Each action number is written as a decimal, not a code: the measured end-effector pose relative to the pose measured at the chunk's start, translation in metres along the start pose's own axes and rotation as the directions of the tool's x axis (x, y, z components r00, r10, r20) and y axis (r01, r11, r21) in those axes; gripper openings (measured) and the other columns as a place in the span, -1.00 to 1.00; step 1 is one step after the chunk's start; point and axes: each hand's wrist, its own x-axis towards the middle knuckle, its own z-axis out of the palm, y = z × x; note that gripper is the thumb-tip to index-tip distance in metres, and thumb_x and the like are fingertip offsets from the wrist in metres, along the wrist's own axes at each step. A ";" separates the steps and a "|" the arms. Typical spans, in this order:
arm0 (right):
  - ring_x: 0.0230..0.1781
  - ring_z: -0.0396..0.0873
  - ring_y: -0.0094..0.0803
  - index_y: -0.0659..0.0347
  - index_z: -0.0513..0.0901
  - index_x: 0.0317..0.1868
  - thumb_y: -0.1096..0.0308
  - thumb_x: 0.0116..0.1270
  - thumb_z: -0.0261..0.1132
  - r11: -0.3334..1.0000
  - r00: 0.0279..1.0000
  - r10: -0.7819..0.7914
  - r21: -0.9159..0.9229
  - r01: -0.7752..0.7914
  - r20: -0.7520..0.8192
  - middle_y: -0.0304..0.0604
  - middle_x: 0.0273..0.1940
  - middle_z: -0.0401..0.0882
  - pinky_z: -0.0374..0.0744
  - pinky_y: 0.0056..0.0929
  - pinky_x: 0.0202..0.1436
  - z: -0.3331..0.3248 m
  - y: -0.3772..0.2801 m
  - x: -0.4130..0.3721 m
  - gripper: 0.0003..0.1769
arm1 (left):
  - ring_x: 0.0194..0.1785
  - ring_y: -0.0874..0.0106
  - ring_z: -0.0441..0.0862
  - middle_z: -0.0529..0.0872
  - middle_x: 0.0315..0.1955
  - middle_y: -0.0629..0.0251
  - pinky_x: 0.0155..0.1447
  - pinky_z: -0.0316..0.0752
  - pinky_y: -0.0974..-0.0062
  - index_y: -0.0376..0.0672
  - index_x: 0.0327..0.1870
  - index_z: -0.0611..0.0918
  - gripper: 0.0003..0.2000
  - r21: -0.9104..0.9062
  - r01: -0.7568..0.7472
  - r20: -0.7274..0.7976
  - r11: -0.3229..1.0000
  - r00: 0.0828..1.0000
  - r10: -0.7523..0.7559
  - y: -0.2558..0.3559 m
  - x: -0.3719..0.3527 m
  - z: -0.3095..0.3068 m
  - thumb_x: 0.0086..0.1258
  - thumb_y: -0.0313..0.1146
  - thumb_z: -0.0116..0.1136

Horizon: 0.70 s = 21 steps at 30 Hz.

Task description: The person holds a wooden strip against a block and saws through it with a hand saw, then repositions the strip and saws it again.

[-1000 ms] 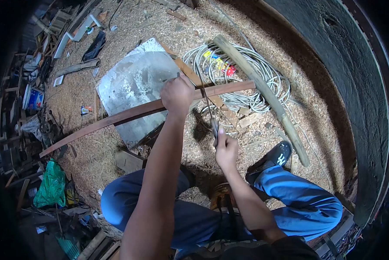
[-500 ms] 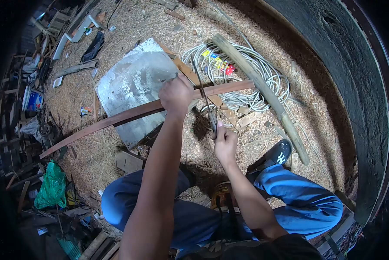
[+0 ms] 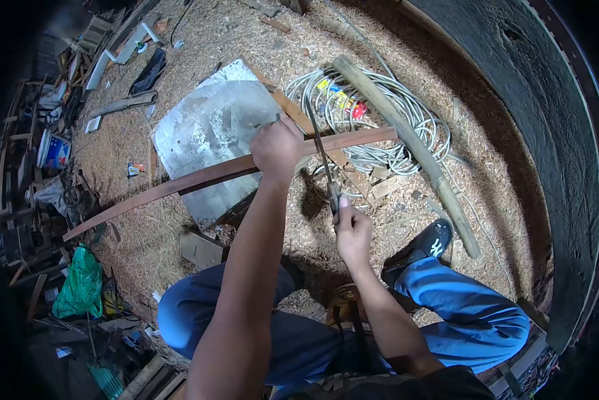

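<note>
Wooden strip (image 3: 199, 179): long axis runs left to right, gripped by left hand (image 3: 277, 148). Blade (image 3: 319, 150): crosses strip just right of that grip, handle clenched in right hand (image 3: 353, 230).

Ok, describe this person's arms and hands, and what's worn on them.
Both arms are bare to past the elbow, with no sleeves, gloves, watch or bands showing. The left hand and right hand carry no rings or markings that I can make out. A black top shows only at the bottom edge.
</note>
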 end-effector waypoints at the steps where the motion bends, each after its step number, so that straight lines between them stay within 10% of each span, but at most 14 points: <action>1: -0.60 0.28 -0.52 0.38 0.52 -0.52 0.16 0.59 0.26 0.999 1.000 -0.001 -0.054 0.002 0.020 -0.24 -0.66 0.34 0.26 -0.31 -0.50 -0.003 -0.001 -0.001 -0.47 | -0.30 -0.02 0.78 0.79 -0.43 -0.08 -0.07 0.65 0.06 -0.26 -0.48 0.78 -0.51 -0.003 -0.005 0.001 1.000 1.000 0.005 0.000 0.001 0.001 0.54 -0.17 -0.12; 8: -0.49 0.57 -0.41 0.32 0.64 -0.05 0.33 0.47 0.40 0.995 0.993 0.094 0.030 -0.092 -0.071 -0.22 -0.47 0.63 0.50 -0.36 -0.37 -0.011 0.002 -0.042 -0.78 | -0.33 -0.11 0.77 0.76 -0.46 -0.17 -0.07 0.65 -0.01 -0.31 -0.48 0.77 -0.44 -0.033 -0.005 0.000 0.999 1.000 0.005 -0.001 0.001 0.005 0.58 -0.11 -0.18; 10: -0.19 0.77 -0.28 0.34 0.57 0.29 0.34 0.49 0.36 0.886 0.884 -0.452 -0.173 0.430 -0.121 0.00 -0.18 0.80 0.64 -0.36 -0.10 0.005 -0.008 -0.004 -0.56 | -0.32 -0.11 0.77 0.76 -0.45 -0.17 -0.07 0.65 -0.01 -0.31 -0.48 0.77 -0.43 -0.027 0.009 0.016 1.000 1.000 -0.008 -0.001 0.002 0.004 0.58 -0.11 -0.18; 13: 0.07 0.75 -0.24 0.30 0.41 0.51 0.38 0.51 0.32 0.989 0.982 -0.141 -0.022 0.145 0.124 0.14 0.12 0.74 0.62 -0.36 0.15 0.007 -0.013 0.006 -0.39 | -0.32 -0.11 0.77 0.76 -0.46 -0.17 -0.06 0.65 -0.01 -0.32 -0.48 0.77 -0.43 -0.035 0.000 0.007 0.999 1.000 0.000 -0.002 0.000 0.003 0.59 -0.11 -0.19; 21: 0.08 0.73 -0.35 0.32 0.43 0.49 0.36 0.55 0.26 0.983 0.976 -0.182 0.020 0.181 0.123 0.18 0.16 0.72 0.60 -0.42 0.17 -0.022 0.008 -0.035 -0.44 | -0.33 -0.09 0.78 0.76 -0.47 -0.16 -0.07 0.66 0.01 -0.32 -0.48 0.77 -0.43 -0.012 -0.004 0.036 1.000 0.999 0.004 0.002 0.002 -0.004 0.59 -0.12 -0.19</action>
